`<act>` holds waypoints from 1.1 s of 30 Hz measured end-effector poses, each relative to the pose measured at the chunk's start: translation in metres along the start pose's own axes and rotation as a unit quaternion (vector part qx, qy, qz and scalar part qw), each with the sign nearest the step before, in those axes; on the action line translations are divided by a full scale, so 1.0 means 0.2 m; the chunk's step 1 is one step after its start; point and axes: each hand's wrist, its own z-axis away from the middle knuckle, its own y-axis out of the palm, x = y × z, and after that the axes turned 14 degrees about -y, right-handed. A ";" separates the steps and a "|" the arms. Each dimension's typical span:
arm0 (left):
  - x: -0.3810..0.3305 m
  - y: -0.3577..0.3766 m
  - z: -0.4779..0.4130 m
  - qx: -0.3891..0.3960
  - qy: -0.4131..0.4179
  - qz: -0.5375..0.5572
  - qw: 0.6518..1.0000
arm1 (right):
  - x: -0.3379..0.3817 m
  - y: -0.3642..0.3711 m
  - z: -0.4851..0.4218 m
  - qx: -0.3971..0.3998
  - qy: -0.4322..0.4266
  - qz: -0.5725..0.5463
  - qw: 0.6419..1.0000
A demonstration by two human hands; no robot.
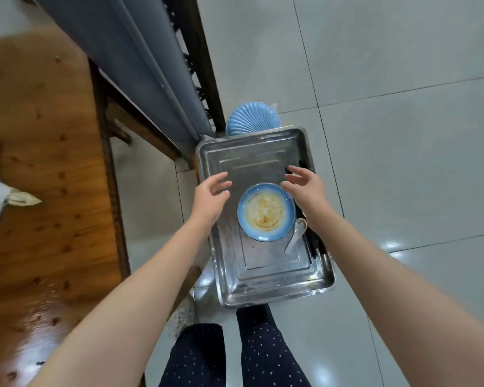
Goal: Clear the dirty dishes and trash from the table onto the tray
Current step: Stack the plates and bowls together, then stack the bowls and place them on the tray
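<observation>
A metal tray [263, 283] sits low beside the wooden table [48, 169]. On the tray lies a blue plate [266, 212] smeared with brown sauce. A white spoon [296, 233] and dark chopsticks [315, 247] rest along the tray's right side. My left hand [211, 198] hovers open just left of the plate. My right hand [305, 188] hovers open just right of it. Neither hand touches the plate. Crumpled tissue trash [0, 196] lies on the table's left edge.
A blue scalloped plate [250, 120] pokes out beyond the tray's far end. A grey cushioned bench [140, 68] runs along the table's far side. Pale floor tiles [403, 135] spread to the right. My legs in dotted trousers [235, 356] stand below the tray.
</observation>
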 end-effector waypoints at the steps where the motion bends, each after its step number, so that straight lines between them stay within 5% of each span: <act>1: -0.04 -0.04 0.04 -0.010 0.009 0.006 1.000 | 0.07 0.01 0.01 0.002 -0.016 -0.005 1.000; 16: -0.25 -0.83 0.71 -0.121 0.086 0.133 0.980 | 0.88 0.37 0.55 0.089 -0.164 0.039 0.982; 33: 0.62 -1.96 1.46 -0.197 0.088 0.234 0.948 | 1.03 1.29 1.53 0.174 -0.255 0.074 0.948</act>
